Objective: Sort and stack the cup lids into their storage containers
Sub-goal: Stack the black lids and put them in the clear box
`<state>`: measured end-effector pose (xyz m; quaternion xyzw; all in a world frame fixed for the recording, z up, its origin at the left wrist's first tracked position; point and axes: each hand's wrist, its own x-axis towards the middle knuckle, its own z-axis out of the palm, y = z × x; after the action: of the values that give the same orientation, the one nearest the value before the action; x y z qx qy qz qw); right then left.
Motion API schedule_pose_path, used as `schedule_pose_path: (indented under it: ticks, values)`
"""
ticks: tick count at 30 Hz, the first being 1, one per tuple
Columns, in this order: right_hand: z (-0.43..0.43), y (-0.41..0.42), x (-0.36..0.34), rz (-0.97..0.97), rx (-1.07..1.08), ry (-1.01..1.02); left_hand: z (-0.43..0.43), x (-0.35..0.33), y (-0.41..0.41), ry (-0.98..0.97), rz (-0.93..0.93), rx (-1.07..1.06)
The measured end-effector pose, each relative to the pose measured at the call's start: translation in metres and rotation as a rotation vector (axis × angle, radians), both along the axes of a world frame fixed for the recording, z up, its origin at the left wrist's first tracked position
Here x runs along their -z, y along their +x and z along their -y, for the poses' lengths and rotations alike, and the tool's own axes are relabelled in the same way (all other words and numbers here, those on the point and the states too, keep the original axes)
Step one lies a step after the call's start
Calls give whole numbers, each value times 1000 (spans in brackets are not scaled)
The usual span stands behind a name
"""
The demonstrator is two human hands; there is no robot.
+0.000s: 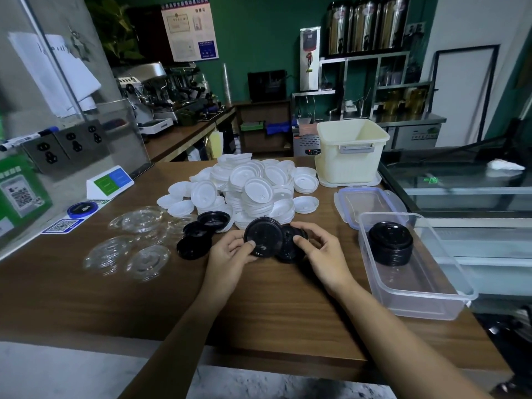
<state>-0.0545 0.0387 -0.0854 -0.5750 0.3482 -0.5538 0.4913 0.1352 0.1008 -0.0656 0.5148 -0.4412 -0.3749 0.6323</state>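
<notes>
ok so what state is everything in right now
left hand, holds tilted black lid
right hand, grips nested black lids
clear container, open, black lid stack inside
container cover, off, lying flat
cream bin, open
white lids, loose heap
clear lids, scattered flat

I saw the left hand [230,251] pinching a tilted black lid [263,237] against the small black stack [289,249] gripped by the right hand [319,249]. More black lids [390,243] sat stacked in the clear container [417,298]; white lids [253,188] lay heaped behind.
</notes>
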Motion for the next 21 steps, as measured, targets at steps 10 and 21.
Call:
schedule_pose_path:
  ticks: [10,21]
  values:
    - [-2,3,-3,-44,-57,7,0,14,-7,-24,68,17]
    - [-12,2,-9,-87,-127,-17,-6,16,-5,-138,323,-11]
